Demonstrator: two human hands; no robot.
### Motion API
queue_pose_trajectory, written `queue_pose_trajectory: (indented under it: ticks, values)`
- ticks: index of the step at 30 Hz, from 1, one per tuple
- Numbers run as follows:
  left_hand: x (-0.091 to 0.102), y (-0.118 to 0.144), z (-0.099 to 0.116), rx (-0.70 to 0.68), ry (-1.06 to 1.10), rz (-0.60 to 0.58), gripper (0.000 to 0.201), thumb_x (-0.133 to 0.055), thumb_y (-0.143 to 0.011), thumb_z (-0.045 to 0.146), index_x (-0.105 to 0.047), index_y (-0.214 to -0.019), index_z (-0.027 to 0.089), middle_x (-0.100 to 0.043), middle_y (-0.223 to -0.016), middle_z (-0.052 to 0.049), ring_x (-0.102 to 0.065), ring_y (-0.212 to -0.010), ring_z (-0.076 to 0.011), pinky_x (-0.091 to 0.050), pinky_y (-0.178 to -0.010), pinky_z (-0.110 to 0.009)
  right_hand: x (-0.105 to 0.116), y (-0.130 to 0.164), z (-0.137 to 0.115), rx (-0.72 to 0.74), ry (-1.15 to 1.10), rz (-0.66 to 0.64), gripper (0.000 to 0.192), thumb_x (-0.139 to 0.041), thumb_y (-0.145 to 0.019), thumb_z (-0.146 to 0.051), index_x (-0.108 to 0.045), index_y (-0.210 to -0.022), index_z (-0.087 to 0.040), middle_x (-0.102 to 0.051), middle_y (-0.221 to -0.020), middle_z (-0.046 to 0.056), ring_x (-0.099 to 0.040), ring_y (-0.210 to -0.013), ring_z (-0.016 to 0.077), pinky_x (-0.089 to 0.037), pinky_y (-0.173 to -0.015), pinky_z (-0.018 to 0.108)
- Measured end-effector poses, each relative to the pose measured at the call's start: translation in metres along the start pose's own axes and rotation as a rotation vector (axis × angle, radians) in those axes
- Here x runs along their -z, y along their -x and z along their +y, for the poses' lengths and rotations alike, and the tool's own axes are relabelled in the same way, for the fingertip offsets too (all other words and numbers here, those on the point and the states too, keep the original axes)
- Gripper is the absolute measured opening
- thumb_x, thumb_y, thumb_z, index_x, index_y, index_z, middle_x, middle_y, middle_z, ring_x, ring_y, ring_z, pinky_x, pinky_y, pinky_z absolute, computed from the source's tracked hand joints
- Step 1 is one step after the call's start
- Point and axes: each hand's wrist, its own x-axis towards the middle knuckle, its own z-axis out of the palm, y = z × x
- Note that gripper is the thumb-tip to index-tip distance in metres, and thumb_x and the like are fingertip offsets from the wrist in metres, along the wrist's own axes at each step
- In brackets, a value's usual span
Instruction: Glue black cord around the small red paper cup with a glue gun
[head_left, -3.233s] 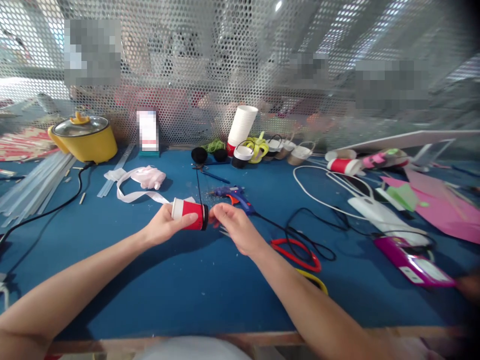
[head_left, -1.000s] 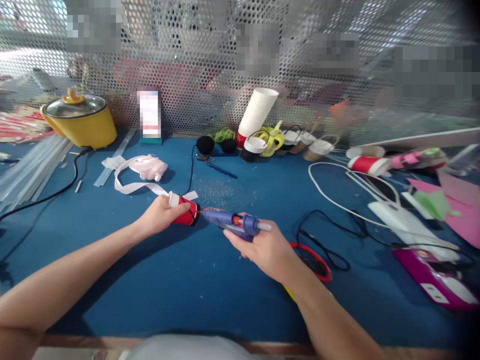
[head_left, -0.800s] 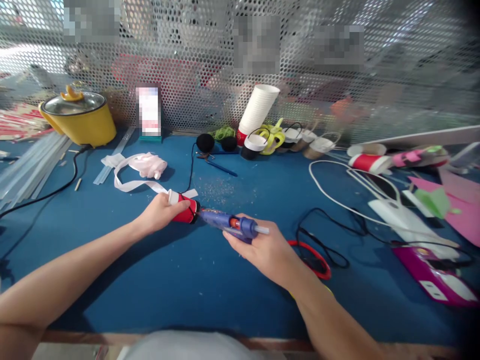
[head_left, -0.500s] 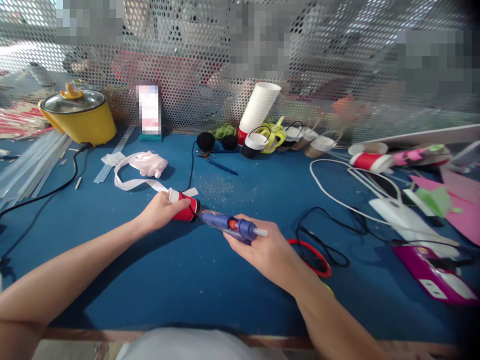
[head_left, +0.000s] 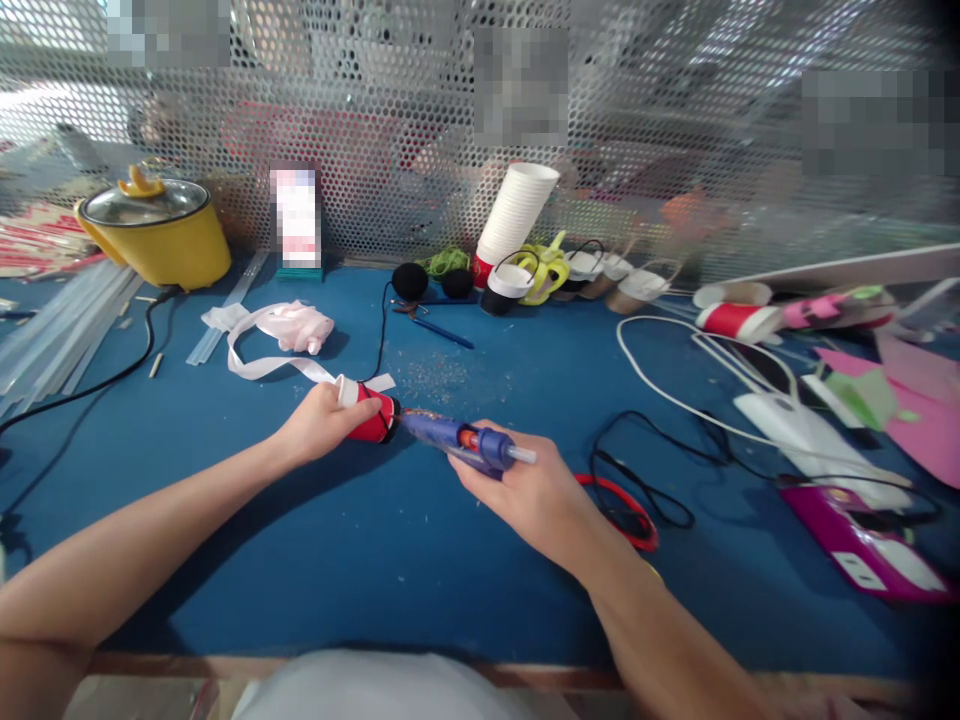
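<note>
A small red and white paper cup (head_left: pixel 369 419) lies tilted on its side in my left hand (head_left: pixel 315 420), whose fingers wrap round it. Black cord crosses the cup, and its base end is dark. My right hand (head_left: pixel 525 490) grips a blue glue gun (head_left: pixel 450 437) with a clear glue stick (head_left: pixel 522 454) poking out of its back. The gun's nozzle is at the dark end of the cup; whether it touches cannot be made out. Behind the cup, a black cord runs to a black yarn ball (head_left: pixel 410 281). A pale pink ribbon (head_left: pixel 296 327) lies beyond my left hand.
A yellow pot (head_left: pixel 172 235) and clear glue sticks (head_left: pixel 64 335) are at left. Stacked white cups (head_left: pixel 517 215) lean by the perforated metal screen (head_left: pixel 360 130). At right lie cables, a white power strip (head_left: pixel 817 450) and a purple packet (head_left: pixel 862 540).
Both hands stay almost in place, with the glue gun still at the cup's dark end. The view has shifted very slightly.
</note>
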Motion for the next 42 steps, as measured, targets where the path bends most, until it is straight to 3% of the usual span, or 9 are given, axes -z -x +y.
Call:
queue_pose_trajectory:
  ticks: [6, 12, 19, 28, 42]
  values:
    - [0.0, 0.0, -0.003, -0.003, 0.009, -0.004, 0.028, -0.055, -0.069, 0.041, -0.054, -0.059, 0.015, -0.046, -0.051, 0.003, -0.037, -0.049, -0.0094, -0.029, -0.048, -0.023, 0.001, 0.002, -0.001, 0.009, -0.05, -0.028, 0.013, -0.05, -0.077, -0.022, -0.047, -0.064, -0.02, -0.049, -0.057, -0.003, -0.043, -0.051, 0.0103, -0.037, -0.052, 0.021]
    - [0.0, 0.001, -0.001, -0.02, -0.041, -0.035, 0.031, -0.053, -0.07, 0.044, -0.054, -0.058, 0.015, -0.043, -0.051, 0.003, -0.035, -0.048, -0.0092, -0.027, -0.047, -0.023, -0.001, -0.003, 0.002, -0.022, -0.036, 0.016, 0.01, -0.049, -0.076, -0.023, -0.055, -0.069, -0.019, -0.054, -0.057, 0.0, -0.046, -0.049, 0.0119, -0.039, -0.051, 0.024]
    - [0.001, 0.006, 0.005, -0.1, -0.143, -0.036, 0.039, -0.051, -0.072, 0.042, -0.035, -0.046, 0.019, -0.03, -0.046, 0.006, -0.025, -0.045, -0.0073, -0.021, -0.043, -0.023, -0.003, -0.009, 0.007, -0.095, -0.046, 0.054, 0.011, -0.054, -0.074, -0.027, -0.058, -0.067, -0.019, -0.061, -0.059, 0.002, -0.054, -0.05, 0.0144, -0.042, -0.051, 0.025]
    - [-0.001, 0.007, 0.005, -0.136, -0.182, -0.041, 0.039, -0.048, -0.074, 0.04, -0.031, -0.046, 0.02, -0.029, -0.046, 0.005, -0.023, -0.044, -0.0073, -0.019, -0.041, -0.023, -0.001, -0.014, -0.001, -0.231, -0.096, 0.007, 0.018, -0.055, -0.073, -0.029, -0.053, -0.057, -0.02, -0.049, -0.037, -0.004, -0.048, -0.037, 0.0126, -0.037, -0.04, 0.023]
    - [-0.001, 0.008, 0.007, -0.109, -0.181, -0.043, 0.037, -0.048, -0.073, 0.042, -0.033, -0.047, 0.02, -0.031, -0.047, 0.005, -0.025, -0.045, -0.0082, -0.02, -0.042, -0.024, 0.0, -0.013, 0.0, -0.195, -0.076, 0.017, 0.017, -0.055, -0.073, -0.026, -0.054, -0.057, -0.02, -0.05, -0.039, -0.003, -0.05, -0.041, 0.0137, -0.038, -0.043, 0.024]
